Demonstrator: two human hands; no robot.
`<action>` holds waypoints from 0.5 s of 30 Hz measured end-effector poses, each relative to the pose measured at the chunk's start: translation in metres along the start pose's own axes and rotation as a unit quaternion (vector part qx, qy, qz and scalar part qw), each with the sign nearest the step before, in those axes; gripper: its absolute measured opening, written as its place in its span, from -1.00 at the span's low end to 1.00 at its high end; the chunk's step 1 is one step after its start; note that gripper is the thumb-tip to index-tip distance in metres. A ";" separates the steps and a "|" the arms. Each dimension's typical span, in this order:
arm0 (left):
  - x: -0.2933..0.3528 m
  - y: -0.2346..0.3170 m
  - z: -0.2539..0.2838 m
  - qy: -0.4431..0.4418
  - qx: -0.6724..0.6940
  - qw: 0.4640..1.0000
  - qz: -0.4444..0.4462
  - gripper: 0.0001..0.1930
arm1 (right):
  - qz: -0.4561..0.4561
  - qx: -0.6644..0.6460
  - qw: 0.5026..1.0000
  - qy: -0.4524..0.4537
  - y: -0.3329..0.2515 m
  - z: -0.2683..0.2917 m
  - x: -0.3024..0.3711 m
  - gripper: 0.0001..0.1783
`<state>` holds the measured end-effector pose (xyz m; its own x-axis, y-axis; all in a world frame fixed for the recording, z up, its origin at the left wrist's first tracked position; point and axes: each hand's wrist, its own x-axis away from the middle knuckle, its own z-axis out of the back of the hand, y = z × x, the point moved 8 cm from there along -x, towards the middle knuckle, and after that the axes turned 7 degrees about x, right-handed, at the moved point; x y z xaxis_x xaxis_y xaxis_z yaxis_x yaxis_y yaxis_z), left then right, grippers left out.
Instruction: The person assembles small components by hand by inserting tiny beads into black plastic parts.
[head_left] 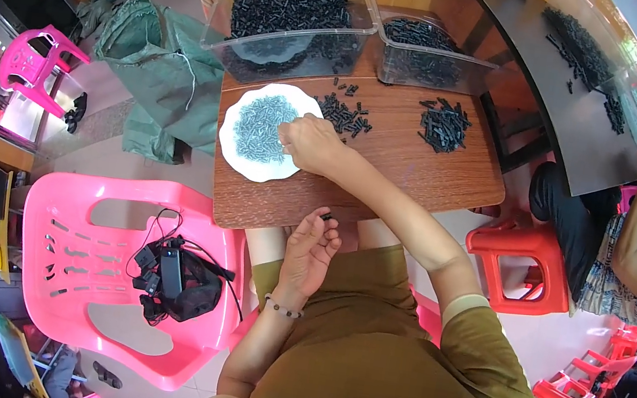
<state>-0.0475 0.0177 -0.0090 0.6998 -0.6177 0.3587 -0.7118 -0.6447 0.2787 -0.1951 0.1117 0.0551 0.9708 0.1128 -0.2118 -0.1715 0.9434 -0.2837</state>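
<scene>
My right hand (pixel 311 143) reaches over the right side of a white scalloped plate (pixel 231 156), its fingers bent together at a heap of small clear, shiny cylindrical pieces (pixel 261 127). Whatever is between those fingertips is hidden. Nearer to me, just off the table's front edge, my left hand (pixel 309 253) is palm up, pinching a small black tube-like piece (pixel 326 216) between thumb and fingers. Loose black pieces (pixel 344 115) lie right of the plate. Farther right is a pile of longer black pieces (pixel 444 125).
Two clear plastic bins (pixel 289 60) (pixel 433 77) of black pieces stand along the brown table's (pixel 386 184) far edge. A pink chair (pixel 75 189) holding cables and a black device is at left, beside a green sack (pixel 165 72). At right are a red stool (pixel 516 268) and another person (pixel 628 259) at a dark table.
</scene>
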 end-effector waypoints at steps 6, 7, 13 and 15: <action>-0.003 -0.003 0.008 0.004 -0.015 1.000 0.009 -0.76 | 0.018 0.020 0.999 0.024 -0.001 0.003 0.003 -0.96; -0.003 -0.003 0.008 0.004 -0.015 1.000 0.009 -0.76 | 0.019 0.020 0.999 0.025 -0.001 0.003 0.003 -0.96; 0.001 0.006 0.001 0.004 -0.020 1.000 -0.004 -0.78 | -0.043 -0.211 0.976 0.026 0.011 0.027 0.011 -0.91; -0.001 0.019 -0.003 0.002 -0.031 0.999 -0.038 -0.78 | -0.029 -0.381 0.922 0.060 0.013 0.039 0.014 -0.87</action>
<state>-0.0615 0.0073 -0.0016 0.7520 -0.5664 0.3373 -0.6589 -0.6605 0.3599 -0.1771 0.1382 0.0852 0.9645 -0.0091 -0.2641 -0.2321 0.4483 -0.8632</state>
